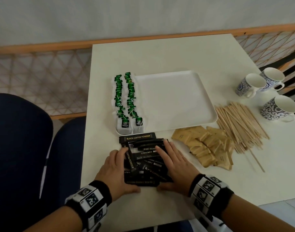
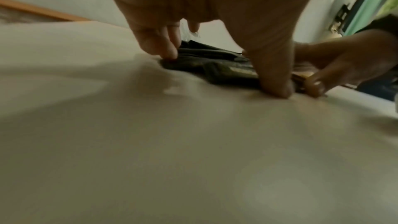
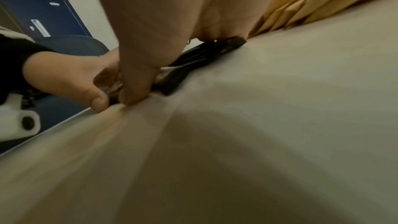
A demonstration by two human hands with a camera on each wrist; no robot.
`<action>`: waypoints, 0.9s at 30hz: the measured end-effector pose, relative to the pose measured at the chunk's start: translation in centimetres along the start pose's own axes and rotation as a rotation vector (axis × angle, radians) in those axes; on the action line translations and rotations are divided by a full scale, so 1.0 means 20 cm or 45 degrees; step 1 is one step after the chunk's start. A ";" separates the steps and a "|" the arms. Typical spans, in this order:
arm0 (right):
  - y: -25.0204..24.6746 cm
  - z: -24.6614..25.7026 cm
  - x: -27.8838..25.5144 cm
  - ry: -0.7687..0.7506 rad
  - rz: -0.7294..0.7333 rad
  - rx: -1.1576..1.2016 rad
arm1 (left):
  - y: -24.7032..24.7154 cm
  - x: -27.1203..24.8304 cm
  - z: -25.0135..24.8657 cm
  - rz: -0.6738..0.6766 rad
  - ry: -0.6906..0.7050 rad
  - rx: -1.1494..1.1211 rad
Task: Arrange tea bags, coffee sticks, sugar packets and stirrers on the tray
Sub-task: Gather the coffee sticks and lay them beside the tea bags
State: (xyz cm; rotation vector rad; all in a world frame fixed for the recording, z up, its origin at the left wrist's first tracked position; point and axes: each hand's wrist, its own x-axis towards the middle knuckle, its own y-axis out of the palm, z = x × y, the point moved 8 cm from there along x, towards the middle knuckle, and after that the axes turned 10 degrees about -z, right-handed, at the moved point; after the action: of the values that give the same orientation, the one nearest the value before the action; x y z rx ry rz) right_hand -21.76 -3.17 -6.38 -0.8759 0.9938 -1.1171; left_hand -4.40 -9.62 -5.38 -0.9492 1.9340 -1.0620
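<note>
Both hands bracket the loose heap of black coffee sticks [image 1: 144,162] near the front edge of the tabletop [image 1: 177,52]: the left hand [image 1: 117,169] presses in from the left side with its fingers curled against the heap and its thumb at the near edge, and the right hand [image 1: 172,166] lies with fingers nearly straight over the heap's right side, thumb also at the near edge, so the two hands squeeze the pile between them rather than either one closing round it. The sticks lie crossed at many angles, and that is the main risk: if the pile is lifted as it is, the slick sachets will likely slide over one another and spill from the open far side. The heap's far end lies just beside the tray [image 1: 208,104], where two rows of tea bags [image 1: 126,99] already run along the left edge; a push forward could ride a stick up over the rim and knock the nearest bags askew. To the right, the sugar packets [image 1: 205,148] lie close by and the stirrers [image 1: 240,121] beyond them, and a sweep of the right hand could drag packets into the sticks. The heap also sits near the tabletop's front edge, so a backward slip could send sticks off it.
</note>
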 end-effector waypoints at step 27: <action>-0.16 -0.06 -0.03 0.107 -0.051 -0.068 | -0.25 0.13 -0.16 -0.228 0.641 0.157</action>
State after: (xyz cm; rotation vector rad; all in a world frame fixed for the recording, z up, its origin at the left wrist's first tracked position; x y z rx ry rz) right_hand -23.89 -3.34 -3.69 -0.9013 1.0837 -1.1740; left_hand -7.06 -12.63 -0.28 -0.8533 2.1721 -1.6282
